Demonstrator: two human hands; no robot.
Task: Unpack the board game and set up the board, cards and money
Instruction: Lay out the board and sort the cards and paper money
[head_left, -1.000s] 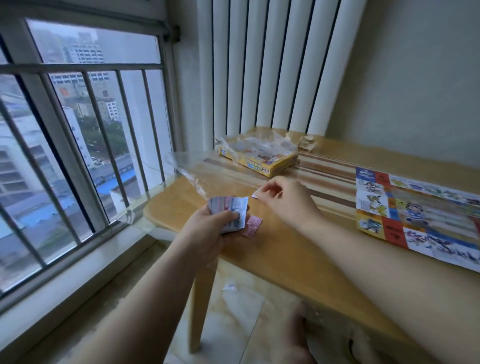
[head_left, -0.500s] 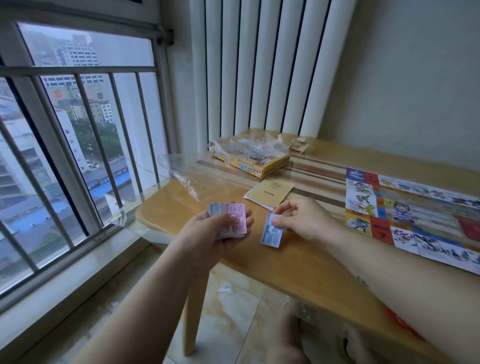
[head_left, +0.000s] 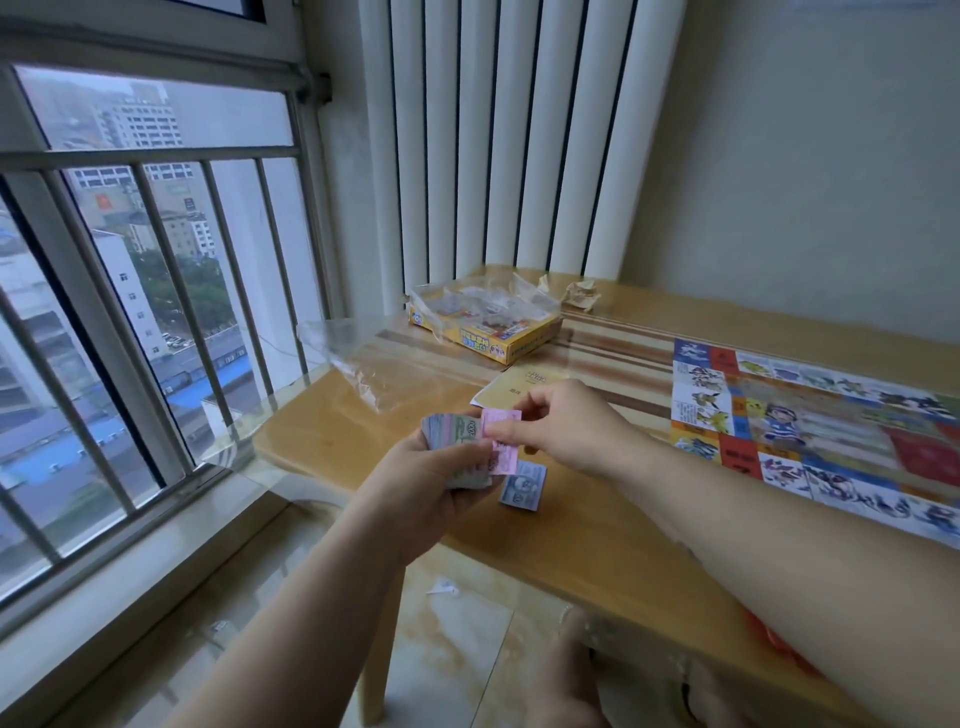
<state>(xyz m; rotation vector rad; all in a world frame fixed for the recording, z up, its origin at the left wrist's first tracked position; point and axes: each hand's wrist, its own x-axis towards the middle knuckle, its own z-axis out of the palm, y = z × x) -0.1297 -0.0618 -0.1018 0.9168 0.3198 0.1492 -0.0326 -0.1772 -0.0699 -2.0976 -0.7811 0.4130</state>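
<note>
Beside window: wooden table, board, perhaps wrapper.

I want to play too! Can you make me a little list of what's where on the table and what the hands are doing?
Left hand: holds a stack of play money
Right hand: pinches a pink note at the stack
Blue note: flat on the table, by the hands
Yellow sheet: behind the right hand
Game box: far corner, plastic inside
Board: unfolded on the right
Plastic wrap: loose, near the box
</note>
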